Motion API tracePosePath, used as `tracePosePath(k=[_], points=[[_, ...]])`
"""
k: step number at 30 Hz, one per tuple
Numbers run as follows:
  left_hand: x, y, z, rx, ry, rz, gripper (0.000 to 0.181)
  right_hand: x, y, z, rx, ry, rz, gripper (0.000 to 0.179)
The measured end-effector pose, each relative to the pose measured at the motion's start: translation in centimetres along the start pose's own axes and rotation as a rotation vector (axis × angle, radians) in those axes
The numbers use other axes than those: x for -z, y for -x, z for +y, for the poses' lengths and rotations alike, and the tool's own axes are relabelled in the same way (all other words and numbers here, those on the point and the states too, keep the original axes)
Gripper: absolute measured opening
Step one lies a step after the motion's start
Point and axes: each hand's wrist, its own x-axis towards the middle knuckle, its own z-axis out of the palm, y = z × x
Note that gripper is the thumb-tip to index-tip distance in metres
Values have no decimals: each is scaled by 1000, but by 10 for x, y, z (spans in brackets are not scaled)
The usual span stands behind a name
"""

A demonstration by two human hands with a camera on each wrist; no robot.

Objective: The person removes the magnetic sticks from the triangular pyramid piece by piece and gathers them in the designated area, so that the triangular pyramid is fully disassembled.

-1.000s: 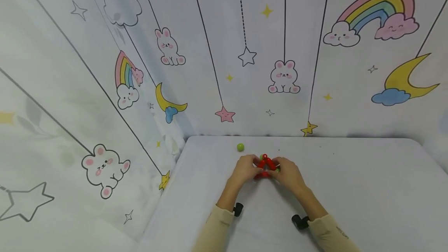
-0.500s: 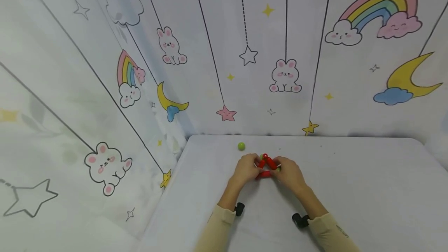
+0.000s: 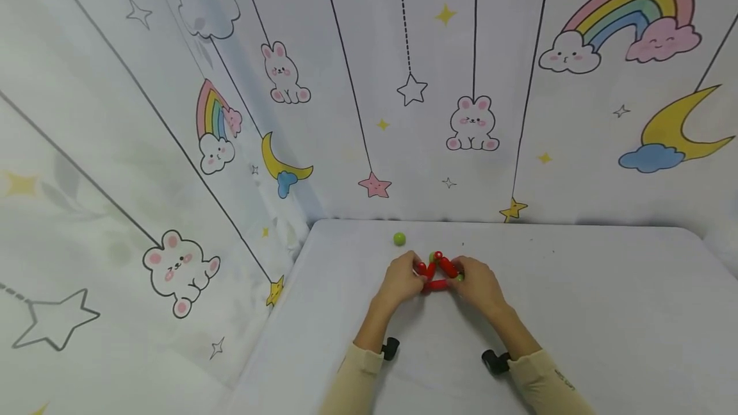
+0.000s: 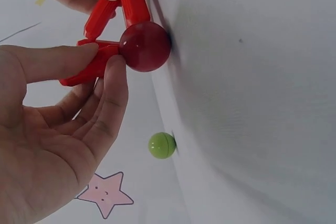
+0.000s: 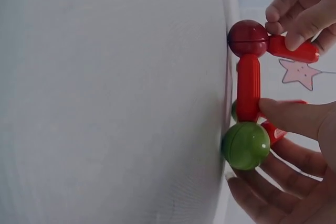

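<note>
On the white table lies a triangle of red toy rods joined by balls, with its front rod (image 3: 438, 285) running between my hands. My left hand (image 3: 401, 278) pinches another red rod (image 5: 294, 49) between thumb and fingers; this one sticks up from the dark red ball (image 4: 145, 46) at the left corner. At the right corner, my right hand (image 3: 480, 284) has its thumb against the front rod and its fingers curled round behind the green ball (image 5: 245, 145). Another rod rises beside the right hand's fingers. The far corner shows a second green ball (image 3: 432, 257), partly covered by a red rod end.
Behind the hands, a loose green ball (image 3: 400, 239) rests near the back edge of the table (image 3: 599, 312). A patterned curtain (image 3: 346, 82) hangs right behind that edge and along the left side.
My left hand has shifted slightly up and left, and the red rod end in its fingers now shows. The right hand keeps its hold. The head view has drifted a little.
</note>
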Motion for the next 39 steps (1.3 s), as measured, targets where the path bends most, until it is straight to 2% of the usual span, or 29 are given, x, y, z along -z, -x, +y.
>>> tracePosePath(k=[5,9,17,20,23,27,29,35,39], points=[[0,0,-4,-4,-16,22,24,5,3,-6,27,-14,84,47],[2,-1,-6,-6,-31,13,22,11,4,-11,72,-46,165,43],[7,0,-12,12,-14,0,19,14,8,-24,184,-78,209,28],[8,-1,-17,-7,-9,-6,21,11,11,-30,208,-98,157,26],[8,-2,-20,-15,3,-24,21,6,12,-33,193,-93,22,26],[9,-3,-25,-12,-4,-54,18,-1,12,-34,158,-13,-122,31],[10,-3,-27,-18,-7,-68,17,-4,13,-34,155,29,-139,33],[12,-4,-29,-60,-16,-106,19,-6,13,-33,193,87,-123,30],[11,-4,-29,-75,-64,-121,18,-5,13,-31,208,124,-116,29]])
